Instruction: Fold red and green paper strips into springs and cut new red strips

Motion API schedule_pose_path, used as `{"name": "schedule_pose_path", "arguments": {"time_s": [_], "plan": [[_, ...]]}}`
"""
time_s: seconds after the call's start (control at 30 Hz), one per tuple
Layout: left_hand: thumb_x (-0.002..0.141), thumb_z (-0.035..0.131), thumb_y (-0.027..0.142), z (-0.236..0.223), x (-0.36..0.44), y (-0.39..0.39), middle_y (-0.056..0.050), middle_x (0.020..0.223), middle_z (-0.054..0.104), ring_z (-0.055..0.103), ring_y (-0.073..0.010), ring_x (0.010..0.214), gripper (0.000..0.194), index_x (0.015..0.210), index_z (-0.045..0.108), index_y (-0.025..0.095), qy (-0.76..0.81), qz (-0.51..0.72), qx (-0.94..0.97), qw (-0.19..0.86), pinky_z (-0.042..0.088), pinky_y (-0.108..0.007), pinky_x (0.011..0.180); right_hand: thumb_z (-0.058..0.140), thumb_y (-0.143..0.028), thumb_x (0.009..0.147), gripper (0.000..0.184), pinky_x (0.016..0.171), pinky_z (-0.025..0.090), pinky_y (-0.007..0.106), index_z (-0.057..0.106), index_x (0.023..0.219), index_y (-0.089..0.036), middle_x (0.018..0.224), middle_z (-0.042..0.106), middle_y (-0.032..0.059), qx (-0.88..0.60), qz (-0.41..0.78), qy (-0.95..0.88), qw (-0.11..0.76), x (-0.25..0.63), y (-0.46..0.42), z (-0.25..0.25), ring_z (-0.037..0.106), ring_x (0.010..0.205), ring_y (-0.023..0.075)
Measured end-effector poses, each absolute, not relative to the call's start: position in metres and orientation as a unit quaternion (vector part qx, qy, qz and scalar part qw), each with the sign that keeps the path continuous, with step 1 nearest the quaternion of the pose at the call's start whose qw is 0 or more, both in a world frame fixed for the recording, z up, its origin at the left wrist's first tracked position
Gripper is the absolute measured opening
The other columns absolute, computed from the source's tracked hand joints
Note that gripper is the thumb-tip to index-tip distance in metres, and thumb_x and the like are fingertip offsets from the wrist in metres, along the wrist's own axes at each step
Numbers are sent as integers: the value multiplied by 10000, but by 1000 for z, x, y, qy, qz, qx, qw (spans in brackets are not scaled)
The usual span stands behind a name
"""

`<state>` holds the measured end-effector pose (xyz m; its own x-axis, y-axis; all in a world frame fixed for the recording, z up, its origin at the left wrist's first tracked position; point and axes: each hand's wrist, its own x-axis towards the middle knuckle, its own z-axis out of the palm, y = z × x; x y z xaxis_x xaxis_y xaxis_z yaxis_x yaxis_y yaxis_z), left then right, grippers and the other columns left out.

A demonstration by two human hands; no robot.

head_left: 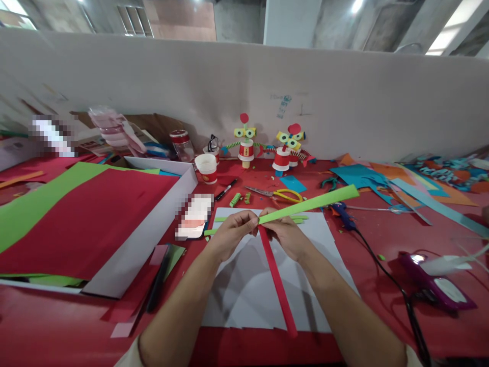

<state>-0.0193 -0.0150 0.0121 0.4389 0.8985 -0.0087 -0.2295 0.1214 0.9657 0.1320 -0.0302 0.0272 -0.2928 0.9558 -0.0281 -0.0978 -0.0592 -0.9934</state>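
Both my hands meet over a white sheet (pixel 252 295) and pinch two paper strips where they cross. The green paper strip (pixel 313 204) slants up to the right from my fingertips. A red paper strip (pixel 278 280) hangs from the same spot toward the table's front. My left hand (pixel 235 229) is closed at the joint, thumb on top. My right hand (pixel 284 232) is closed beside it, its fingers partly hidden under the green strip. More green strips (pixel 300 219) lie on the sheet behind my hands.
Yellow-handled scissors (pixel 286 195), a black marker (pixel 226 189) and a phone (pixel 195 216) lie around the sheet. Paper-cup figures (pixel 246 148) stand by the partition. A box of coloured paper (pixel 145 250) is left; a glue gun (pixel 344 216) with black cord is right.
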Motion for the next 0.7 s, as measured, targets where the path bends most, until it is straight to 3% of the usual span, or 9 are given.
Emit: {"name": "schedule_pose_path", "arguments": {"time_s": [0.17,0.43,0.53,0.7], "plan": [[750,672,403,9,-22,-13,2,626,524,486,-128,640,286,653,555,160,309,407,551,660,362,-262,642,644,-395,752,236,523,298,249,571,689,-180,587,543,-18,-388,628,-535,411,139,-30,31,396,536,104],[781,618,390,5,-19,-11,5,608,511,461,-126,617,270,638,567,166,335,430,568,617,372,-266,636,638,-370,769,196,574,373,260,604,760,-177,712,610,17,-355,657,-530,401,145,-28,27,491,606,118],[798,590,376,4,-16,-11,11,608,496,447,-128,634,272,621,561,172,363,453,583,568,367,-257,638,678,-339,728,179,647,420,280,606,781,-184,755,595,11,-346,670,-516,407,145,-30,30,534,695,140],[810,589,334,1,-13,-12,19,633,514,457,-123,653,213,670,600,175,364,489,567,554,378,-254,666,617,-422,784,233,665,437,289,570,753,-196,700,562,-6,-401,616,-518,437,139,-31,31,523,679,141]]}}
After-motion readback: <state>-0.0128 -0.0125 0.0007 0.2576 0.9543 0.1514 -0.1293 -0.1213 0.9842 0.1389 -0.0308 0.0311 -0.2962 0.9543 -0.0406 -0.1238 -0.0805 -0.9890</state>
